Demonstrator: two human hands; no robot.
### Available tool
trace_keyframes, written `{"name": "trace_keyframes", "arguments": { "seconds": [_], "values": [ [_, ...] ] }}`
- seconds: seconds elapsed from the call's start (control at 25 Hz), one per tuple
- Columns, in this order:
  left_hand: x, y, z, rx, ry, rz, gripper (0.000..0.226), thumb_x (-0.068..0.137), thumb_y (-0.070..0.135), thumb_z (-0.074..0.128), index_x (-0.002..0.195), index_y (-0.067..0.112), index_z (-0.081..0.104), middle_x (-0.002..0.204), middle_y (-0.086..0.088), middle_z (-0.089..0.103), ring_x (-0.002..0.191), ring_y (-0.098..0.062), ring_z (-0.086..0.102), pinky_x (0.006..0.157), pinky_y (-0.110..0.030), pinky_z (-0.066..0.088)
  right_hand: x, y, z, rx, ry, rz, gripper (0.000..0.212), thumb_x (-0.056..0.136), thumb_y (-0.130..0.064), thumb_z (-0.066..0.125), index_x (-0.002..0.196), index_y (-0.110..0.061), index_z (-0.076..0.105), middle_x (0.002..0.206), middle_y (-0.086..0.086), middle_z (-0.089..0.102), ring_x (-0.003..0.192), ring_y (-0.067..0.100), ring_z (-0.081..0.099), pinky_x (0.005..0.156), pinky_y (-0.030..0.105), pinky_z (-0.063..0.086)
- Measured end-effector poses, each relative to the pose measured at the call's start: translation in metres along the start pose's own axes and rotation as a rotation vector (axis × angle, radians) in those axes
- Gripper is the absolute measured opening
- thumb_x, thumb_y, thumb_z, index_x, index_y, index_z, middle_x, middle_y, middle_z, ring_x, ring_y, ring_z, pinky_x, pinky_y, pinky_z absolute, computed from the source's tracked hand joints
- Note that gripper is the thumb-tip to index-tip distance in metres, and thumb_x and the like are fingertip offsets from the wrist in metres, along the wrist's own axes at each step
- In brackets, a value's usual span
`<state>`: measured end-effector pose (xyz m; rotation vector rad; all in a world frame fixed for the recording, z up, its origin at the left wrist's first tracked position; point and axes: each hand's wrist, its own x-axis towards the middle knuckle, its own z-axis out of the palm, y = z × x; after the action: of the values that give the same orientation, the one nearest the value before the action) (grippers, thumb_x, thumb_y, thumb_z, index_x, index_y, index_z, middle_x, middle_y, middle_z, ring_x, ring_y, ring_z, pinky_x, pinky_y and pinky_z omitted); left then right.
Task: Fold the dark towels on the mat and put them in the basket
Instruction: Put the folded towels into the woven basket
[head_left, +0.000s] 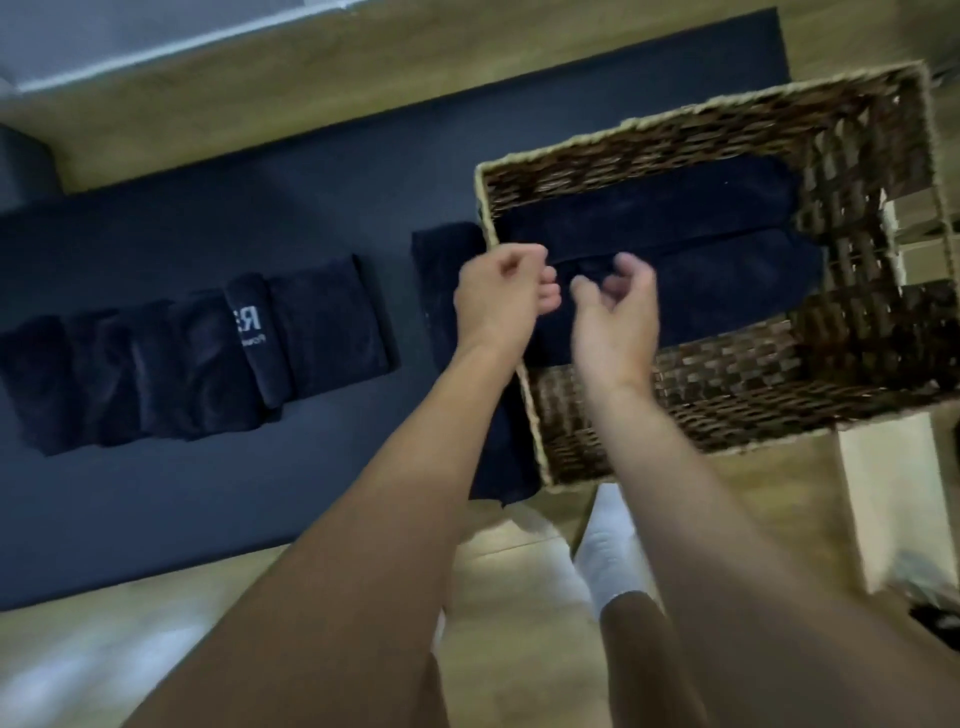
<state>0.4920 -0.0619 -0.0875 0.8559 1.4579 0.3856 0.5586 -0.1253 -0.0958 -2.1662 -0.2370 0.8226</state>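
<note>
**Step in hand.** 2 folded towels (675, 218) lie side by side on the floor of the basket (727, 395), which sits at 2 o'clock in the view. This reads as the placing stage, between 1 deposit and the next pick.

**Work outstanding.** An overlapping row of dark towels (197, 364) lies on the mat (208, 493) at 9 o'clock. 1 more dark towel (441, 270) lies on the mat against the basket's 9 o'clock wall, partly hidden under the left forearm.

**Next move.** The likely requirement is as follows:
1. Clear both hands from the basket rim.
2. Carry them toward 9 o'clock.
3. Take the nearest towel by its edges, so that it can be squared on the mat before transfer.

**Hand pose.**
- **Both arms:** they extend from 6 o'clock toward the centre of the view.
- **Left hand (498, 296):** it hovers at the basket's 9 o'clock rim. The fingers are curled into the palm and nothing is visibly in the grasp.
- **Right hand (615, 312):** it hangs just inside the rim, above the nearer folded towel. The palm is turned inward, the fingers are loosely bent and parted, and they appear to hold nothing (motion blur limits certainty).
- **Spacing:** the 2 hands are near each other but apart.
</note>
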Motion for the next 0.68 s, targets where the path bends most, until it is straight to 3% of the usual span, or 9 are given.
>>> {"name": "trace_keyframes", "arguments": {
  "seconds": [0.12,0.28,0.36,0.44,0.52,0.6,0.68],
  "values": [
    [0.011,0.004,-0.054,0.012,0.171,0.078,0.011,0.095,0.012,0.055,0.094,0.015,0.066,0.080,-0.004,0.068,0.068,-0.016,0.066,0.067,-0.031,0.060,-0.072,-0.006,0.035,0.198,0.028,0.164,0.029,0.095,-0.019,0.059,0.124,-0.015,0.057,0.117,0.006,0.061,0.101,0.008,0.059,0.092,0.019,0.047],
    [0.055,-0.025,-0.092,0.308,0.131,-0.041,0.026,0.090,0.030,0.061,0.115,0.024,0.059,0.108,-0.001,0.067,0.097,-0.020,0.067,0.087,-0.039,0.058,-0.120,-0.007,0.070,0.271,0.139,0.089,0.016,0.096,-0.015,0.055,0.108,-0.020,0.063,0.103,-0.006,0.064,0.088,-0.003,0.058,0.078,0.011,0.047],
    [0.076,-0.033,-0.094,0.379,0.083,-0.093,0.043,0.089,0.037,0.064,0.128,0.021,0.052,0.116,-0.002,0.063,0.103,-0.022,0.064,0.092,-0.041,0.056,-0.131,0.011,0.089,0.399,0.161,0.368,0.012,0.094,-0.021,0.059,0.106,-0.019,0.064,0.094,-0.007,0.065,0.084,0.004,0.060,0.078,0.017,0.050],
    [0.093,-0.034,-0.089,0.388,0.030,-0.150,0.063,0.088,0.044,0.067,0.139,0.017,0.041,0.124,-0.002,0.056,0.108,-0.021,0.058,0.095,-0.042,0.054,-0.131,0.044,0.101,0.645,0.247,0.851,0.027,0.092,-0.033,0.065,0.111,-0.014,0.061,0.095,0.002,0.063,0.080,0.016,0.060,0.081,0.029,0.054],
    [0.111,-0.041,-0.081,0.363,-0.003,-0.222,0.093,0.079,0.054,0.073,0.150,0.015,0.026,0.140,-0.006,0.049,0.120,-0.026,0.053,0.099,-0.047,0.050,-0.124,0.078,0.107,0.853,0.235,1.175,0.063,0.087,-0.049,0.068,0.135,-0.011,0.051,0.125,0.012,0.057,0.097,0.023,0.060,0.092,0.038,0.054],
    [0.126,-0.051,-0.072,0.402,-0.022,-0.267,0.113,0.071,0.060,0.078,0.155,0.016,0.016,0.149,-0.008,0.042,0.129,-0.030,0.048,0.103,-0.051,0.047,-0.116,0.106,0.109,1.001,0.252,1.299,0.085,0.081,-0.060,0.068,0.149,-0.020,0.036,0.151,0.012,0.039,0.130,0.032,0.047,0.100,0.047,0.049],
    [0.138,-0.060,-0.067,0.406,-0.053,-0.293,0.120,0.068,0.060,0.079,0.156,0.015,0.010,0.151,-0.008,0.039,0.130,-0.030,0.046,0.104,-0.051,0.045,-0.106,0.124,0.111,1.102,0.299,1.328,0.089,0.079,-0.062,0.069,0.151,-0.027,0.031,0.155,0.008,0.032,0.141,0.034,0.033,0.104,0.054,0.044]
  ]
}}
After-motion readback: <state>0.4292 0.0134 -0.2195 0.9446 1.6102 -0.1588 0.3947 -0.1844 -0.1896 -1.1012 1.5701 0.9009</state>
